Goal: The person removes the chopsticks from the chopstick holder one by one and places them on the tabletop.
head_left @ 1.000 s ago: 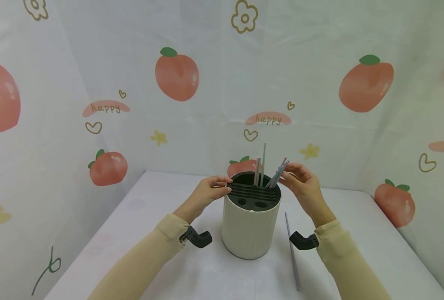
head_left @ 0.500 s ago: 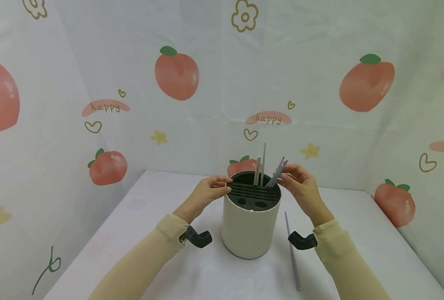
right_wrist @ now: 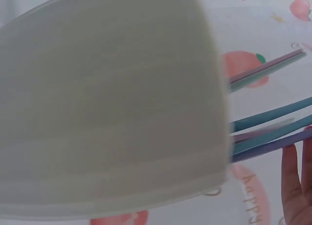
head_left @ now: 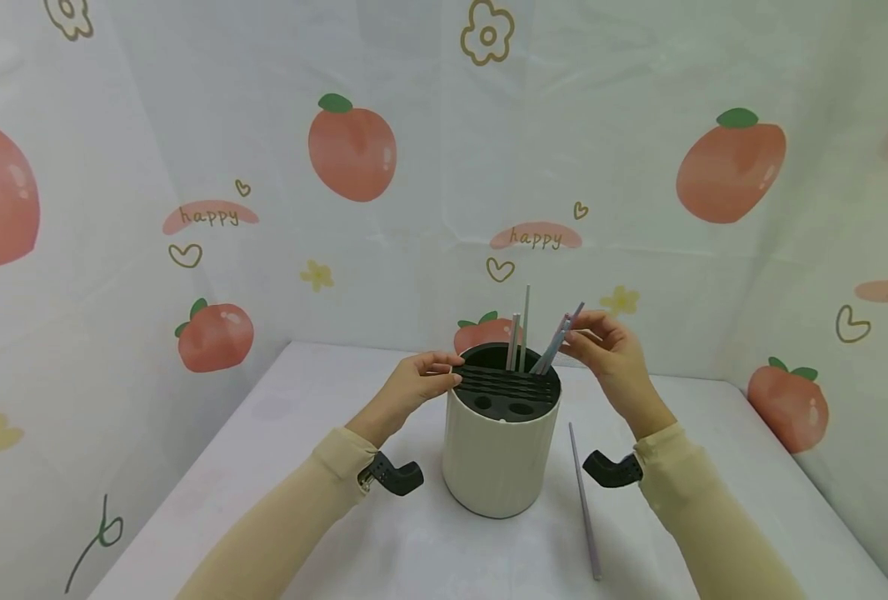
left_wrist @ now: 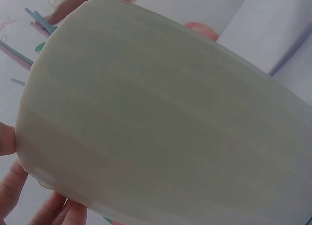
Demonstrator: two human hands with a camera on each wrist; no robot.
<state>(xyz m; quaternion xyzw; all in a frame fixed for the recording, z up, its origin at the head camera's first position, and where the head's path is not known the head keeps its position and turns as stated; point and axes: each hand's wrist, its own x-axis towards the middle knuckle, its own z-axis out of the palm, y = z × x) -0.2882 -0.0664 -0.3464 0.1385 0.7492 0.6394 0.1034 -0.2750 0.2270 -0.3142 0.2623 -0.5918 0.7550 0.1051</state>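
Observation:
A cream utensil holder (head_left: 496, 467) with a black slotted insert (head_left: 506, 388) stands upright on the table. My left hand (head_left: 412, 385) holds its left rim, thumb and fingers at the edge. Several pastel chopsticks (head_left: 515, 340) stick up from the rear opening; others lean right in a bunch. My right hand (head_left: 611, 357) pinches a purple chopstick (right_wrist: 273, 145) of that bunch, whose top rises above its neighbours in the head view. Its lower end is hidden inside the holder. Another purple chopstick (head_left: 585, 508) lies on the table, right of the holder.
The white table (head_left: 324, 500) reaches back to a hanging cloth (head_left: 414, 250) printed with peaches, hearts and flowers. Two round holes (head_left: 521, 409) show at the insert's front. A black camera mount (head_left: 612, 469) sits on each wrist.
My right hand first dipped slightly left, then rose a little up and right, lifting the purple chopstick above the bunch. The left hand and the holder have stayed in place.

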